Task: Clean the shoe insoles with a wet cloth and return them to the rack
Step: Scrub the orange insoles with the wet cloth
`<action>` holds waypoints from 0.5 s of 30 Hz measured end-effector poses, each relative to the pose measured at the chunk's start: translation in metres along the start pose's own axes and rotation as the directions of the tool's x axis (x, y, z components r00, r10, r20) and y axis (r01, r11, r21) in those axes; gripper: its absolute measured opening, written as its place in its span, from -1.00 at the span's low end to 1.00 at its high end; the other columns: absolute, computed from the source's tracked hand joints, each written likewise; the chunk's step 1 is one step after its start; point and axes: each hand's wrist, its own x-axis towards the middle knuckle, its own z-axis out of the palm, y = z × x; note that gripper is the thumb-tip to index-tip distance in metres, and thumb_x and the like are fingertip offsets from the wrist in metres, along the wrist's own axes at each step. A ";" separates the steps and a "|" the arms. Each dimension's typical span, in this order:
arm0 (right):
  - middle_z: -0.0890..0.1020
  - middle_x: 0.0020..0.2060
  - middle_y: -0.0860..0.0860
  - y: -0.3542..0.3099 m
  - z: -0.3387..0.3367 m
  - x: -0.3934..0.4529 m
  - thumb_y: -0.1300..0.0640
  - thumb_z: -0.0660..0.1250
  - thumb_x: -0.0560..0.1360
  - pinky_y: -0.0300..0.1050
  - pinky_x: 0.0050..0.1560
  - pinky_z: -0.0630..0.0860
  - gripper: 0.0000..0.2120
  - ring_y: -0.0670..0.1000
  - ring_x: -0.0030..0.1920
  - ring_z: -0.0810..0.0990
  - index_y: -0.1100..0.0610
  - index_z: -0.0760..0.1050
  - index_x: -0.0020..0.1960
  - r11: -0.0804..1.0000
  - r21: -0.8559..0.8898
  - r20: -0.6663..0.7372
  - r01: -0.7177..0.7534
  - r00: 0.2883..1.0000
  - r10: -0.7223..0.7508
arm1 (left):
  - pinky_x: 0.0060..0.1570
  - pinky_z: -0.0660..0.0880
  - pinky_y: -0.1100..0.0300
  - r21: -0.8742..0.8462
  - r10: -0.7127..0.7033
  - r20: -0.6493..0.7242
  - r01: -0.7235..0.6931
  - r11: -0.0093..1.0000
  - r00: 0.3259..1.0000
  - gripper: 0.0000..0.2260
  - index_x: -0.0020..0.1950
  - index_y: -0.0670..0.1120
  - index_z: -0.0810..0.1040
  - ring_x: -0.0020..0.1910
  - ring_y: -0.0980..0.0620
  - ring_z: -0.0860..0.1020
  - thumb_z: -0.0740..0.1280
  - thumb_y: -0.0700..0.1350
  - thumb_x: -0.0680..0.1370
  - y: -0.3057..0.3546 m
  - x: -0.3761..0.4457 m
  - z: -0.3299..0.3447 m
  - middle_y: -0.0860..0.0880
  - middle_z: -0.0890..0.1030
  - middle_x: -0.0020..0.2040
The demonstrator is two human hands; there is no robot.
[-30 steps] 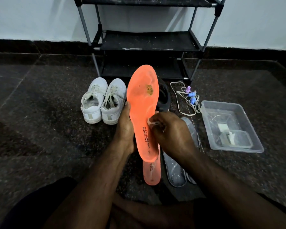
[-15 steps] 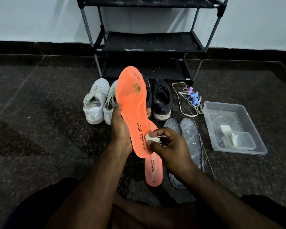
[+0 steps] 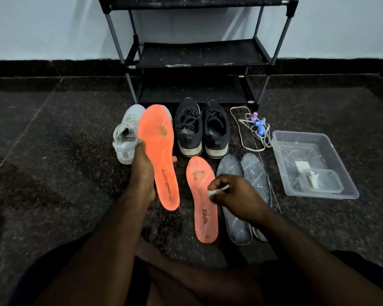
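With the left hand (image 3: 142, 171) gripping the upright orange foam insole (image 3: 158, 155) above the floor, the right hand (image 3: 234, 195), pinching the small white wet cloth (image 3: 216, 192), should wipe firmly over its brown stain.

Four insoles (image 3: 157, 155), three visible shoes (image 3: 189, 129), one tub (image 3: 332, 151).

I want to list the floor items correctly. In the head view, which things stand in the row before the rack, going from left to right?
White shoe → held orange insole → black shoes → white cord with coloured clips → clear plastic tub.
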 end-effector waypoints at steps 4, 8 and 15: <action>0.68 -0.23 0.01 0.016 -0.006 0.008 0.28 0.48 0.39 0.02 -0.12 0.66 -0.86 0.05 -0.23 0.69 0.08 0.60 -0.14 0.997 -0.057 0.003 -0.044 0.999 0.044 | -0.42 0.54 0.16 0.141 -0.216 0.020 0.212 0.967 0.976 -0.50 0.14 -0.08 0.57 -0.35 -0.13 0.65 -0.02 0.23 0.68 -0.018 -0.021 -0.004 -0.18 0.70 -0.16; 0.66 -0.24 -0.09 0.020 0.002 0.010 0.26 0.49 0.38 -0.26 -0.14 0.56 -0.86 -0.13 -0.23 0.64 0.06 0.62 -0.12 0.989 -0.148 0.059 -0.015 0.998 0.024 | -0.45 0.57 0.17 0.323 -0.240 -0.094 0.257 0.911 0.966 -0.65 0.21 -0.11 0.57 -0.27 -0.04 0.61 0.13 0.09 0.69 -0.044 0.007 0.004 -0.20 0.68 0.13; 0.64 -0.14 -0.12 0.026 0.007 0.006 0.26 0.44 0.39 -0.32 -0.09 0.48 -0.82 -0.14 -0.13 0.59 0.07 0.63 -0.04 0.961 -0.275 0.121 0.007 0.992 0.027 | -0.19 0.53 0.12 0.412 -0.424 -0.214 0.475 0.778 0.880 -0.46 0.44 -0.14 0.43 -0.28 -0.14 0.61 -0.01 0.21 0.70 -0.057 -0.023 -0.008 -0.30 0.67 0.04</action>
